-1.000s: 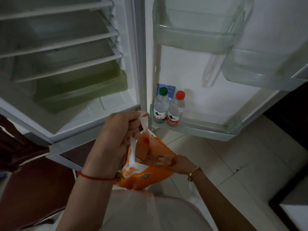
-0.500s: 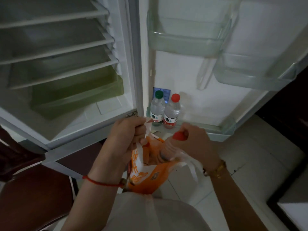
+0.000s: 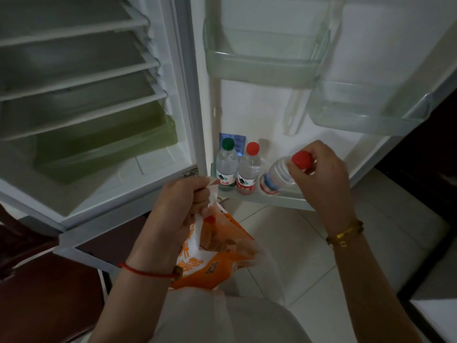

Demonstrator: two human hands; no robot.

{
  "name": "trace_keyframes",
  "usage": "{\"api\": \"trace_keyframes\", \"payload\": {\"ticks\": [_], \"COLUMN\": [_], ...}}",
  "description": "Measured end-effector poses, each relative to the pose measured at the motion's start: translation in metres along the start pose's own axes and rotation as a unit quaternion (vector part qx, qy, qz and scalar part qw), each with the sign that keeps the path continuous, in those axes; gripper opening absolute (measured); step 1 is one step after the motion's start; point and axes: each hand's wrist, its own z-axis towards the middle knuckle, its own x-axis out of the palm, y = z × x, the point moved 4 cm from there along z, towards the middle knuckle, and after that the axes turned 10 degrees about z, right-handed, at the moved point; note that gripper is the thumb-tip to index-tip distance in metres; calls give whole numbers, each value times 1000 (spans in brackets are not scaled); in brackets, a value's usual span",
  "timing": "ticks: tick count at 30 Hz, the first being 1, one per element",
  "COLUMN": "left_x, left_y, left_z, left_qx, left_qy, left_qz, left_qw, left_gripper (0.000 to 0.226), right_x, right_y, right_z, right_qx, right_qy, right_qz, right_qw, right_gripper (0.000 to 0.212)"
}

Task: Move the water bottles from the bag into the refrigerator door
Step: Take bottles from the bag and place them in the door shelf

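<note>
Gripping a tilted water bottle (image 3: 277,175) by its red-capped neck, the right hand (image 3: 321,174) is holding it over the bottom door shelf (image 3: 279,198), base pointing down-left beside two upright bottles (image 3: 237,169); shelf room is lying open rightward. The left hand (image 3: 178,206) is clutching the orange bag (image 3: 210,256).

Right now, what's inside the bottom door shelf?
In the bottom door shelf: green-capped bottle, red-capped bottle, upright. Right hand tilts a third bottle in. Bottle bases hidden by the rail.

Bottom door shelf (image 3: 284,198) of my open refrigerator.
Two upright water bottles stand on it, touching: green-capped bottle (image 3: 226,165) leftmost, red-capped bottle (image 3: 248,169) beside it.
</note>
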Motion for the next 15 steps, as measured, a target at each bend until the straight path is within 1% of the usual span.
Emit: {"api": "trace_keyframes", "payload": {"ticks": [4,5,7,11,14,15], "left_x": [-1,-1,-1,5,9,11], "left_y": [-1,0,1,-2,-3,-3], "left_z": [4,6,9,13,17,18], "left_qx": [2,0,-1,-5,-15,-15], "left_qy": [-7,-9,-16,-10,-10,-9], "left_qz": [33,38,33,12,-4,-3], "left_qw": [999,999,999,1000,1000,1000], "left_gripper": [3,6,8,6,32,35], "right_x": [20,25,34,52,67,71], "right_y": [-15,-18,-26,-40,-49,-52], "right_z": [16,20,28,41,47,49], "right_qx": [2,5,12,20,25,25], "right_qy": [14,20,38,66,86,90], "right_qz": [-26,-26,-24,-40,-64,-70], "right_qw": [1000,999,999,997,994,993], "right_gripper": [23,23,23,20,23,24]}}
